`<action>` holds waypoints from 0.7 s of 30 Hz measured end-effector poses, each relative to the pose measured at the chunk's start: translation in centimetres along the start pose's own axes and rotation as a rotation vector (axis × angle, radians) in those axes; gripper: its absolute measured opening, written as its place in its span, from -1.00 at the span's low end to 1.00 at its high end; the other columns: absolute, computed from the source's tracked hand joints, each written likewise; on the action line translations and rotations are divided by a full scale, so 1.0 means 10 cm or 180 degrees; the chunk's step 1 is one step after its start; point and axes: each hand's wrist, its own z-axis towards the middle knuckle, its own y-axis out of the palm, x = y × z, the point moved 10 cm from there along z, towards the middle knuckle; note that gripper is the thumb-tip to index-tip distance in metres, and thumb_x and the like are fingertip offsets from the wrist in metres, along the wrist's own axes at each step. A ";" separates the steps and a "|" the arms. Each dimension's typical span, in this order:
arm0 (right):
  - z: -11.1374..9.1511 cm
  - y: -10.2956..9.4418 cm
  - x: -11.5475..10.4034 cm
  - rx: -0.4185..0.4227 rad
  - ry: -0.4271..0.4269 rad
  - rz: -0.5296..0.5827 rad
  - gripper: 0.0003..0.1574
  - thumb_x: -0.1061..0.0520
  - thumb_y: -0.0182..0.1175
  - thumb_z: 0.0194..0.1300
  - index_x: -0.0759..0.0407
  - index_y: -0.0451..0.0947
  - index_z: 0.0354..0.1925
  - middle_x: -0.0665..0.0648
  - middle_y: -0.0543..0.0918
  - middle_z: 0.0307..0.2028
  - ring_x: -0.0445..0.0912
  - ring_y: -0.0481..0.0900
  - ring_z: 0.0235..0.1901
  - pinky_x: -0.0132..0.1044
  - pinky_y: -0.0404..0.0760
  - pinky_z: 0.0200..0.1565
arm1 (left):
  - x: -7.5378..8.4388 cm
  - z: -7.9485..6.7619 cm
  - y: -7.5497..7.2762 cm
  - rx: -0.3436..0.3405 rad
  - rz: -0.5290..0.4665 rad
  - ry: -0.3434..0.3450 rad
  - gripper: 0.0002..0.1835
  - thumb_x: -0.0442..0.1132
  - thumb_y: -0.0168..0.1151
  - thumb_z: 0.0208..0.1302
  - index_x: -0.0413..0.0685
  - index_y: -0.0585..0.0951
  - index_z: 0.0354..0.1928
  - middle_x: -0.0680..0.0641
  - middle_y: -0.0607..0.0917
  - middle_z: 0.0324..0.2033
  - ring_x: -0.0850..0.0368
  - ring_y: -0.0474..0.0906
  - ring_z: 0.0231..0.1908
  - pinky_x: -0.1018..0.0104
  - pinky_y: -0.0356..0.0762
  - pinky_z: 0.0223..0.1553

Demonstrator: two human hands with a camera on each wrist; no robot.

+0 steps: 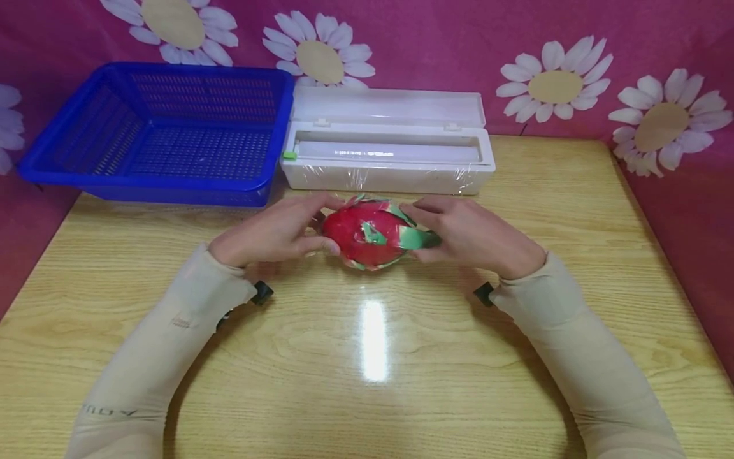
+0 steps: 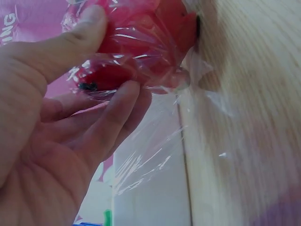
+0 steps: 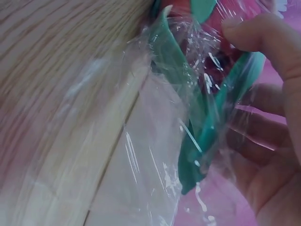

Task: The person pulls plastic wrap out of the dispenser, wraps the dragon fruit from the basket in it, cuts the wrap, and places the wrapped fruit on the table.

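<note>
A red dragon fruit (image 1: 378,252) with green leafy tips is held between both hands over the table, in front of the white box. My left hand (image 1: 269,233) grips its rounded end, thumb on one side and fingers on the other. At the leafy end, my right hand (image 1: 476,236) holds it with thumb and fingers. Shiny clear cling film (image 2: 146,169) covers the fruit (image 2: 146,35) in the left wrist view and stretches toward the box. Through the right wrist view, crinkled film lies over the green tips (image 3: 207,136).
Behind the hands stands a white cling film box (image 1: 390,177), lid raised, with a film roll (image 1: 367,152) inside and a green tab (image 1: 289,155) at its left. A blue basket (image 1: 172,185) is at the back left. Wood-grain table (image 1: 287,382) extends toward the person.
</note>
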 end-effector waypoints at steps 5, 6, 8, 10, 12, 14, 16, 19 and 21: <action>0.00 0.01 0.01 0.0014 -0.0009 0.0003 -0.17 -0.06 0.50 0.20 0.26 0.54 0.34 0.26 0.72 0.10 0.00 0.68 -0.06 -0.12 0.78 0.02 | 0.01 -0.01 -0.02 -0.0006 0.0021 -0.0030 -0.13 -0.03 0.56 0.13 -0.05 0.42 0.47 -0.08 0.62 0.31 -0.01 0.60 0.25 0.02 0.62 0.30; 0.00 0.01 0.02 0.0008 -0.0002 0.0006 -0.16 -0.07 0.49 0.21 0.26 0.53 0.34 0.26 0.72 0.10 0.00 0.68 -0.07 -0.13 0.78 0.01 | 0.02 -0.02 -0.03 -0.0015 0.0014 -0.0023 -0.14 -0.06 0.57 0.13 -0.06 0.44 0.47 -0.07 0.64 0.29 0.01 0.60 0.24 0.03 0.62 0.30; -0.01 0.01 0.03 -0.0013 0.0010 0.0018 -0.15 -0.08 0.49 0.21 0.26 0.53 0.35 0.26 0.71 0.10 -0.01 0.67 -0.08 -0.13 0.78 0.00 | 0.03 -0.03 -0.03 -0.0042 0.0011 -0.0007 -0.18 -0.11 0.55 0.16 -0.06 0.45 0.47 -0.07 0.66 0.27 0.03 0.63 0.21 0.05 0.63 0.28; -0.01 0.01 0.04 -0.0028 0.0018 0.0042 -0.14 -0.10 0.49 0.21 0.26 0.52 0.36 0.26 0.71 0.10 -0.01 0.66 -0.09 -0.13 0.78 -0.01 | 0.03 -0.04 -0.04 -0.0047 0.0079 0.0011 -0.24 -0.13 0.50 0.23 -0.05 0.45 0.47 -0.06 0.68 0.25 0.05 0.64 0.19 0.05 0.63 0.28; -0.01 0.02 0.05 -0.0042 0.0027 0.0058 -0.13 -0.12 0.49 0.22 0.25 0.52 0.36 0.25 0.70 0.10 -0.02 0.65 -0.09 -0.13 0.77 -0.02 | 0.03 -0.05 -0.05 -0.0040 0.0149 0.0028 -0.30 -0.16 0.45 0.30 -0.04 0.46 0.46 -0.06 0.69 0.24 0.06 0.65 0.17 0.04 0.62 0.29; -0.02 0.02 0.06 -0.0052 0.0027 0.0070 -0.12 -0.14 0.49 0.22 0.25 0.51 0.36 0.24 0.70 0.10 -0.03 0.64 -0.11 -0.15 0.77 -0.04 | 0.04 -0.05 -0.06 -0.0029 0.0210 0.0056 -0.35 -0.18 0.41 0.34 -0.05 0.47 0.45 -0.06 0.71 0.21 0.06 0.66 0.14 0.05 0.63 0.27; -0.02 0.02 0.06 -0.0047 0.0004 0.0078 -0.13 -0.15 0.49 0.23 0.25 0.52 0.36 0.24 0.71 0.08 -0.05 0.63 -0.12 -0.17 0.78 -0.07 | 0.04 -0.04 -0.06 -0.0020 0.0260 0.0059 -0.38 -0.19 0.39 0.36 -0.07 0.49 0.44 -0.06 0.71 0.20 0.05 0.65 0.13 0.05 0.63 0.27; -0.02 0.01 0.05 -0.0024 -0.0046 0.0058 -0.16 -0.14 0.47 0.25 0.25 0.54 0.34 0.22 0.71 0.04 -0.08 0.61 -0.18 -0.23 0.76 -0.15 | 0.04 -0.04 -0.05 -0.0021 0.0247 0.0051 -0.38 -0.19 0.39 0.35 -0.08 0.50 0.42 -0.07 0.71 0.20 0.06 0.65 0.11 0.06 0.64 0.24; -0.01 0.01 0.04 -0.0014 -0.0065 0.0032 -0.18 -0.15 0.46 0.26 0.25 0.55 0.33 0.21 0.71 0.00 -0.10 0.59 -0.21 -0.26 0.73 -0.19 | 0.04 -0.04 -0.05 -0.0013 0.0231 0.0047 -0.39 -0.19 0.39 0.36 -0.08 0.50 0.42 -0.07 0.71 0.20 0.06 0.65 0.11 0.07 0.64 0.24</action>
